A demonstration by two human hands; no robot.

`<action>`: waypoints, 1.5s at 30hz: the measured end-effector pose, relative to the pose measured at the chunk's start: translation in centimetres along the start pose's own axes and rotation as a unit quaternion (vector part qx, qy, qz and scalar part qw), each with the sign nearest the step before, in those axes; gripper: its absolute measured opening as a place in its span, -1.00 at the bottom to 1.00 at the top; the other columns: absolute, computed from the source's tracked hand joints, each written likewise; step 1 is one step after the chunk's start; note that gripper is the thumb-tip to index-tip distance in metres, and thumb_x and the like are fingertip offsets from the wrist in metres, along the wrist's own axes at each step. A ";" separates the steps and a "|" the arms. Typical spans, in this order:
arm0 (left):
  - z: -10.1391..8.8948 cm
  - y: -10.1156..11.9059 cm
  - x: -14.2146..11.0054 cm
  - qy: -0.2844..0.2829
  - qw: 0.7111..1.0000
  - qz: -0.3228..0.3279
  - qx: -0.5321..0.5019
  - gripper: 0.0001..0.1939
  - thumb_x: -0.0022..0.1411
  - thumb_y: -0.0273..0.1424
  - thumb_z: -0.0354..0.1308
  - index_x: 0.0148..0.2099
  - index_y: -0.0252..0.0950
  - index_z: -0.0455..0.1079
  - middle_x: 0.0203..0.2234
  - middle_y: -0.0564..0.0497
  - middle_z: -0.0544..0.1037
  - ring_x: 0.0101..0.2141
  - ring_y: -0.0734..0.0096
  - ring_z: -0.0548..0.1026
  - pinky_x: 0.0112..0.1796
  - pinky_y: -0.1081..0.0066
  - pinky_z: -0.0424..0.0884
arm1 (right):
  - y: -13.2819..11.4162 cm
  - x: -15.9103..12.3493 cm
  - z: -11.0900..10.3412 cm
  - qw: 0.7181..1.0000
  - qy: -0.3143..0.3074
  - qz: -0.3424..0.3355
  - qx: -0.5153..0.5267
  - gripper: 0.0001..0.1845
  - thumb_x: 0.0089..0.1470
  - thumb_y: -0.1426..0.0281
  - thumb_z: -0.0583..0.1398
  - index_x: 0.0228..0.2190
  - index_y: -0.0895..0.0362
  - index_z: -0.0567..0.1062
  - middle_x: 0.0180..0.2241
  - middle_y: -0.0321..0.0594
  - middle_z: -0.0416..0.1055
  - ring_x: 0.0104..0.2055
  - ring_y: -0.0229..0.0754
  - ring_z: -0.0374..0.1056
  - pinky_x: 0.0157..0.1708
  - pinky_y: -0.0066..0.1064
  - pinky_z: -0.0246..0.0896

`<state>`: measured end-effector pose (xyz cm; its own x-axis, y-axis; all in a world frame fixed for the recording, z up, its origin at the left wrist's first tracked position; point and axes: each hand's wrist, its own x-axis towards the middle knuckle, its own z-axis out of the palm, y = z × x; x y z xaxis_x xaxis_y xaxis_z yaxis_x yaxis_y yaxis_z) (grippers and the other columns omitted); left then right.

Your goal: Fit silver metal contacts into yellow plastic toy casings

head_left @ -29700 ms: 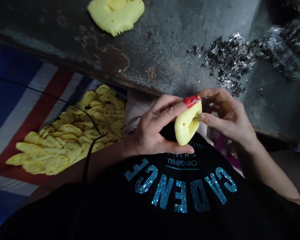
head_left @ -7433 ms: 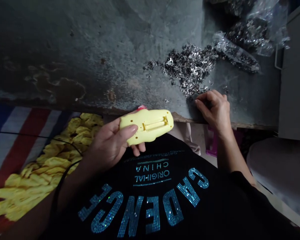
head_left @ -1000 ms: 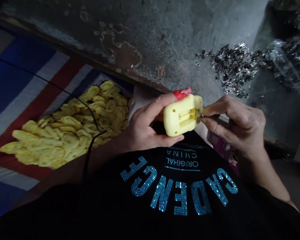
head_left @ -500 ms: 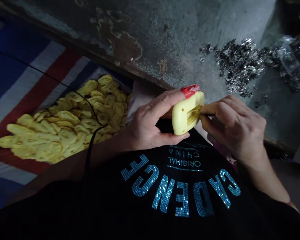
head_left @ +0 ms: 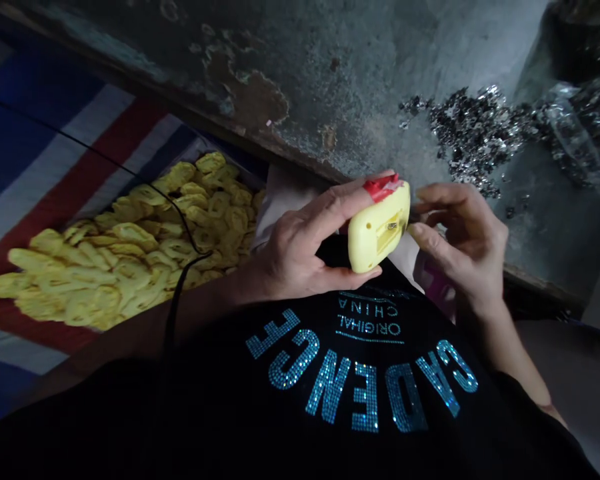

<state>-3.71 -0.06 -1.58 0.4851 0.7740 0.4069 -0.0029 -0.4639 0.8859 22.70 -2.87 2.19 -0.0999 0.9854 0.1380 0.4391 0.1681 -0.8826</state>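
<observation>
A yellow plastic casing (head_left: pixel 380 230) is gripped by the left hand (head_left: pixel 295 253); the right hand (head_left: pixel 463 243) has been drawn back from it, fingers (head_left: pixel 445 195) half-open, nothing visibly held.

Stained grey worktop (head_left: pixel 300 87) with heaped silver metal parts (head_left: pixel 473 140) beside a clear plastic bag (head_left: pixel 567 130)

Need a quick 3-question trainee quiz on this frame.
1. Which hand grips the yellow plastic casing?
2. True or false: the heap of small silvery metal pieces lies on the stained grey worktop.
3. What colour is the wrapping on the casing's far end? A red, B blue, C white.

Key: 1. The left hand. 2. True. 3. A.
</observation>
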 end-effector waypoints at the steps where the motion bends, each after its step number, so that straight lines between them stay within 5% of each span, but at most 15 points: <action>1: -0.1 0.1 0.2 -0.012 1.000 0.022 0.008 -0.07 0.14 -0.31 0.61 0.50 -0.05 0.35 0.47 -0.04 0.43 0.43 -0.20 0.44 0.42 -0.18 0.46 | 0.5 0.3 0.2 0.998 -0.018 0.031 0.054 -0.52 0.16 0.16 0.52 0.08 -0.07 0.62 0.01 -0.19 0.64 -0.01 -0.05 0.58 -0.06 -0.20 0.59; 5: 0.1 0.3 1.1 -0.051 0.993 0.096 0.053 0.01 0.18 -0.36 0.58 0.57 0.06 0.24 0.48 -0.03 0.41 0.40 -0.15 0.48 0.33 -0.07 0.59 | 1.5 1.3 0.6 0.980 -0.087 0.081 0.159 -0.39 0.05 0.13 0.59 0.08 -0.06 0.58 0.07 -0.25 0.63 0.01 -0.11 0.60 -0.02 -0.30 0.58; 10: 0.4 0.5 1.5 -0.081 0.986 0.122 0.073 0.27 0.12 -0.29 0.63 0.66 0.20 -0.03 0.58 -0.04 0.21 0.44 -0.29 0.41 0.28 -0.22 0.60 | 2.0 1.1 0.7 0.981 -0.048 0.068 0.175 -0.40 0.02 0.18 0.59 0.06 -0.07 0.59 0.00 -0.30 0.64 -0.04 -0.15 0.58 -0.10 -0.34 0.56; 14: 0.1 1.1 1.2 -0.094 0.993 -0.046 -0.057 0.34 0.02 -0.24 0.68 0.65 0.29 -0.02 0.59 -0.07 0.15 0.27 -0.29 0.58 0.00 -0.10 0.79 | 3.0 0.3 1.2 0.984 0.031 0.039 0.168 -0.40 0.01 0.24 0.59 0.06 -0.06 0.58 -0.04 -0.30 0.62 -0.09 -0.18 0.56 -0.14 -0.36 0.55; 16: 0.0 1.1 1.1 -0.100 0.978 -0.135 -0.124 0.16 0.09 -0.24 0.64 0.61 0.23 0.15 0.49 -0.11 0.28 0.21 -0.20 0.61 -0.10 0.08 0.82 | 3.4 -0.1 1.4 0.989 0.079 0.008 0.123 -0.38 0.01 0.25 0.58 0.08 -0.03 0.56 -0.01 -0.26 0.59 -0.08 -0.17 0.55 -0.17 -0.37 0.54; 19: 0.1 1.1 1.5 -0.122 0.959 -0.195 -0.165 -0.15 0.22 -0.21 0.57 0.50 0.06 0.42 0.24 -0.17 0.53 0.13 -0.08 0.64 -0.10 0.16 0.80 | 4.1 -0.5 1.5 0.988 0.135 -0.054 0.044 -0.38 0.07 0.22 0.53 0.13 -0.03 0.53 0.04 -0.17 0.54 -0.03 -0.08 0.53 -0.13 -0.25 0.58; 22: 0.7 1.6 2.3 -0.136 0.953 -0.217 -0.160 -0.14 0.21 -0.25 0.59 0.50 -0.03 0.42 0.08 -0.12 0.63 0.09 0.04 0.66 -0.06 0.24 0.77 | 4.9 -1.0 1.5 0.981 0.159 -0.116 0.003 -0.36 0.15 0.12 0.47 0.21 -0.12 0.48 0.09 -0.14 0.50 0.01 0.04 0.52 -0.06 -0.07 0.64; 27: 2.1 2.9 3.2 -0.164 0.983 -0.074 -0.046 0.09 0.14 -0.26 0.64 0.60 -0.19 0.24 0.15 -0.16 0.63 0.01 0.18 0.65 0.01 0.30 0.71 | 6.8 -1.7 1.8 0.955 0.208 -0.174 -0.117 -0.31 0.34 -0.13 0.19 0.35 -0.20 0.23 0.06 -0.01 0.42 0.13 0.19 0.49 -0.03 0.11 0.68; 31: 2.6 3.1 3.7 -0.175 0.984 0.020 0.021 0.08 0.07 -0.23 0.68 0.53 -0.37 0.33 0.10 -0.20 0.65 -0.01 0.16 0.67 0.11 0.30 0.65 | 7.6 -2.0 2.1 0.924 0.254 -0.194 -0.211 -0.25 0.40 -0.18 0.00 0.45 -0.21 0.02 -0.01 0.02 0.35 0.07 0.23 0.48 -0.13 0.16 0.67; 34: 2.6 2.9 3.8 -0.168 0.985 0.010 0.026 -0.04 0.08 -0.21 0.67 0.43 -0.46 0.45 0.03 -0.20 0.65 -0.08 0.21 0.68 0.01 0.36 0.67 | 7.3 -1.8 2.0 0.922 0.252 -0.200 -0.216 -0.19 0.35 -0.30 -0.12 0.45 -0.25 0.03 0.00 0.02 0.31 0.05 0.25 0.45 -0.13 0.20 0.64; 42: 2.3 1.0 3.2 -0.108 0.992 0.040 -0.042 -0.31 0.10 -0.15 0.65 0.22 -0.32 0.63 -0.08 -0.15 0.69 -0.14 0.22 0.68 -0.06 0.36 0.67 | 5.4 -1.1 1.4 0.942 0.224 -0.209 -0.139 -0.30 0.33 -0.28 0.07 0.31 -0.25 0.24 -0.01 -0.03 0.32 0.03 0.21 0.46 -0.07 0.18 0.64; 45: 1.9 0.8 3.0 -0.099 0.981 -0.090 -0.137 -0.29 0.06 -0.14 0.67 0.20 -0.24 0.61 -0.13 -0.09 0.69 -0.18 0.25 0.69 -0.12 0.35 0.68 | 4.2 -1.1 1.1 0.972 0.156 -0.141 -0.108 -0.39 0.36 -0.05 0.24 0.34 -0.25 0.30 0.10 -0.03 0.40 0.09 0.18 0.47 -0.07 0.09 0.63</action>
<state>-0.65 1.08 -0.09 0.6601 0.7209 0.2111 -0.1242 -0.1724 0.9772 23.65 -3.27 -2.20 0.0176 0.8541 0.5198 0.6142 0.4010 -0.6797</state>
